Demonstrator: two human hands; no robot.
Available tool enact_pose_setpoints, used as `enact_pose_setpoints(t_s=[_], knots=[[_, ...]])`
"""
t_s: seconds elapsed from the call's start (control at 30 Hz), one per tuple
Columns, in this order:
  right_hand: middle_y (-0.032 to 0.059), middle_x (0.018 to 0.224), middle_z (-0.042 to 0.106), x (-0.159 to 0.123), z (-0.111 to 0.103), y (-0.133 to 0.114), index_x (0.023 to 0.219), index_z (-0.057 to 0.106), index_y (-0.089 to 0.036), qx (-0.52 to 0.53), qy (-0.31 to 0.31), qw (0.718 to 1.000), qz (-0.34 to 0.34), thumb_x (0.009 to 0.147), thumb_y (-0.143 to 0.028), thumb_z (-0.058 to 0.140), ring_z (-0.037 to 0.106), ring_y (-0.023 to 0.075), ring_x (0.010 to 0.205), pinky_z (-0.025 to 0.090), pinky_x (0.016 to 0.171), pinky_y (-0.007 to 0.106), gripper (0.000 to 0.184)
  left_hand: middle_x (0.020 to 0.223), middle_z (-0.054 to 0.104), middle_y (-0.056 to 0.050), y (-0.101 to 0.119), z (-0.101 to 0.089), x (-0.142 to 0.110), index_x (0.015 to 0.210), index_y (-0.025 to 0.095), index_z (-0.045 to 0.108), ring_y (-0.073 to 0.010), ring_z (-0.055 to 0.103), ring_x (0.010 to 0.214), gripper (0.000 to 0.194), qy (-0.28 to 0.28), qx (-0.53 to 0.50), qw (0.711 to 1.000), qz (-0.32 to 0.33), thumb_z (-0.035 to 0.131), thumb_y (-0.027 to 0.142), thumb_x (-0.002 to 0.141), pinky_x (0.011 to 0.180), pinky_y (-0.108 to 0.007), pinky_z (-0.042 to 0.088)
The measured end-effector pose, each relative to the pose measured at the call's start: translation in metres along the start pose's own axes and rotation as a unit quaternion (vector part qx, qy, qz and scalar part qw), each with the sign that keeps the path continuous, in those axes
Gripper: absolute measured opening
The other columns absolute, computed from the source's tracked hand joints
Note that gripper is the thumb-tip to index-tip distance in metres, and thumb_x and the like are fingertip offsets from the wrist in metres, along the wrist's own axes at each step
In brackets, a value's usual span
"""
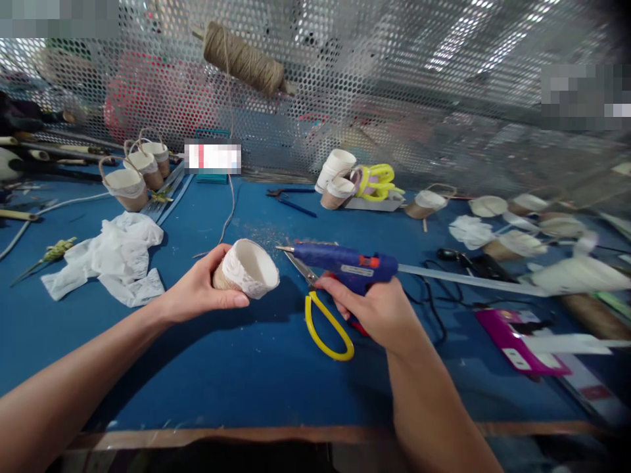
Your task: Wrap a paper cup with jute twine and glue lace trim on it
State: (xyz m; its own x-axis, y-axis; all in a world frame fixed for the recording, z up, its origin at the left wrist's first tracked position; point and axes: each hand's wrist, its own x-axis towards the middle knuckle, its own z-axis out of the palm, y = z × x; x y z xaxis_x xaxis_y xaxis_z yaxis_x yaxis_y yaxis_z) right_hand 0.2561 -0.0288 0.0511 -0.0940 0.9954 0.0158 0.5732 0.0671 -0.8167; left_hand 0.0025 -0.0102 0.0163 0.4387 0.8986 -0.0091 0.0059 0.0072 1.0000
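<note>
My left hand (210,289) is wrapped around a small paper cup (246,269), tilted with its mouth to the right. White lace covers the cup's upper part and brown burlap its lower part. My right hand (377,305) grips a blue glue gun (345,263) with a long clear glue stick (468,282) sticking out of its back. The nozzle points left, a short gap from the cup's rim. Beneath the gun and my right hand lie scissors (328,332) with yellow handles, partly hidden.
White lace fabric (116,256) lies bunched at left, near several handled cups (125,187). Pliers (293,200), stacked white cups (335,171) and yellow-handled scissors (377,180) are at the back. More cups (426,203) stand right, beyond a purple packet (517,341). A twine spool (244,59) hangs on the mesh.
</note>
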Motion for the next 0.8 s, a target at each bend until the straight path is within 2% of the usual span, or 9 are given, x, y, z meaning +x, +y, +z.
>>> enact_pose_setpoints(t_s=[0.17, 0.3, 0.4, 0.5, 0.57, 0.67, 0.8], knots=[[-0.0035, 0.042, 0.047, 0.0, 0.003, 0.0, 0.065, 0.059, -0.016, 0.029, -0.03, 0.999, 0.019, 0.073, -0.046, 0.062, 0.045, 0.0096, 0.037, 0.041, 0.04, 0.024, 0.031, 0.085, 0.053, -0.002, -0.001, 0.003, 0.0, 0.099, 0.016, 0.046, -0.0128, 0.049, 0.071, 0.058, -0.018, -0.005, 1.0, 0.004, 0.078, 0.04, 0.057, 0.061, -0.022, 0.042], [-0.0038, 0.042, 0.047, 0.0, 0.004, 0.001, 0.064, 0.058, -0.016, 0.021, -0.068, 0.997, 0.025, 0.074, -0.045, 0.062, 0.045, 0.0092, 0.039, 0.04, 0.042, 0.024, 0.031, 0.084, 0.053, -0.002, -0.002, 0.003, 0.0, 0.099, 0.016, 0.046, -0.0117, 0.048, 0.069, 0.055, -0.017, -0.003, 1.0, 0.013, 0.078, 0.037, 0.058, 0.06, -0.021, 0.043], [-0.0044, 0.042, 0.047, 0.0, 0.002, 0.003, 0.068, 0.06, -0.015, 0.058, -0.074, 0.995, 0.03, 0.076, -0.044, 0.062, 0.044, 0.0084, 0.038, 0.04, 0.042, 0.024, 0.03, 0.087, 0.053, -0.002, -0.003, 0.003, 0.001, 0.102, 0.016, 0.045, -0.0126, 0.05, 0.073, 0.057, 0.02, 0.018, 0.999, 0.037, 0.078, 0.032, 0.058, 0.064, -0.022, 0.044], [-0.0059, 0.04, 0.046, 0.001, 0.004, 0.003, 0.074, 0.061, -0.014, 0.153, -0.057, 0.986, 0.021, 0.078, -0.042, 0.061, 0.042, 0.0071, 0.036, 0.035, 0.039, 0.022, 0.028, 0.092, 0.055, -0.003, -0.005, 0.004, 0.0, 0.103, 0.017, 0.043, -0.0157, 0.053, 0.082, 0.061, 0.077, 0.045, 0.994, 0.065, 0.079, 0.03, 0.056, 0.072, -0.025, 0.045], [-0.0063, 0.039, 0.045, 0.002, 0.009, 0.003, 0.074, 0.061, -0.014, 0.231, -0.063, 0.97, 0.038, 0.077, -0.042, 0.063, 0.039, 0.0059, 0.035, 0.03, 0.037, 0.021, 0.028, 0.095, 0.056, -0.004, -0.007, 0.006, 0.0, 0.103, 0.017, 0.042, -0.0171, 0.054, 0.086, 0.062, 0.099, 0.055, 0.991, 0.078, 0.08, 0.031, 0.055, 0.076, -0.026, 0.046], [-0.0068, 0.038, 0.042, 0.004, 0.02, 0.002, 0.068, 0.062, -0.013, 0.345, -0.097, 0.929, 0.091, 0.073, -0.044, 0.067, 0.034, 0.0037, 0.033, 0.024, 0.034, 0.018, 0.032, 0.098, 0.056, -0.005, -0.01, 0.008, -0.001, 0.105, 0.018, 0.04, -0.0182, 0.055, 0.089, 0.066, 0.115, 0.05, 0.988, 0.091, 0.08, 0.032, 0.055, 0.079, -0.028, 0.046], [-0.0076, 0.037, 0.038, 0.006, 0.032, 0.003, 0.065, 0.065, -0.013, 0.433, -0.152, 0.879, 0.131, 0.07, -0.045, 0.069, 0.031, 0.0022, 0.033, 0.02, 0.033, 0.016, 0.033, 0.101, 0.057, -0.007, -0.01, 0.013, -0.001, 0.106, 0.018, 0.039, -0.0193, 0.056, 0.091, 0.069, 0.132, 0.023, 0.986, 0.098, 0.081, 0.034, 0.053, 0.08, -0.03, 0.048]])
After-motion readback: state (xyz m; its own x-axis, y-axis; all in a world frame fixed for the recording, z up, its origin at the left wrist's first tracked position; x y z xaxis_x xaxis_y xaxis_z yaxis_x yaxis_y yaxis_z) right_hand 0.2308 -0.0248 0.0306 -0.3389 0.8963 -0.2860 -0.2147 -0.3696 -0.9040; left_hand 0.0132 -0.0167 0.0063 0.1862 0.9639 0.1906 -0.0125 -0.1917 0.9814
